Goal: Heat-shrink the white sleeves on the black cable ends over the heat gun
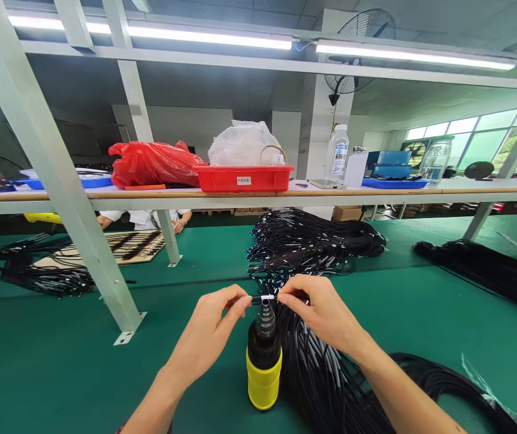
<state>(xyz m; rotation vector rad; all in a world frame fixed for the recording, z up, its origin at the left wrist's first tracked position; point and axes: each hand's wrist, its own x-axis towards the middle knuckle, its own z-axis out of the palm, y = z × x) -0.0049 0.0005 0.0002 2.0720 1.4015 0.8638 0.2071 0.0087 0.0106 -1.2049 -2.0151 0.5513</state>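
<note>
A black cable with a white sleeve (267, 297) is stretched between my two hands, right above the nozzle of a yellow and black hot air gun (264, 377) that stands upright. My left hand (216, 325) pinches the cable on the left of the sleeve. On the other side, my right hand (319, 307) pinches it between thumb and fingertips. Whether the sleeve touches the coiled metal nozzle (266, 320) I cannot tell. Behind and right of the gun lies a large bundle of black cables (317, 361), partly hidden by my right arm.
More black cable bundles lie at the back (313, 238) and the right (488, 271) of the green table (195, 398). A shelf post (105, 271) stands at left. Above runs a shelf with a red bin (244, 179). A co-worker's hand (179, 225) shows beyond a cable board (136, 247).
</note>
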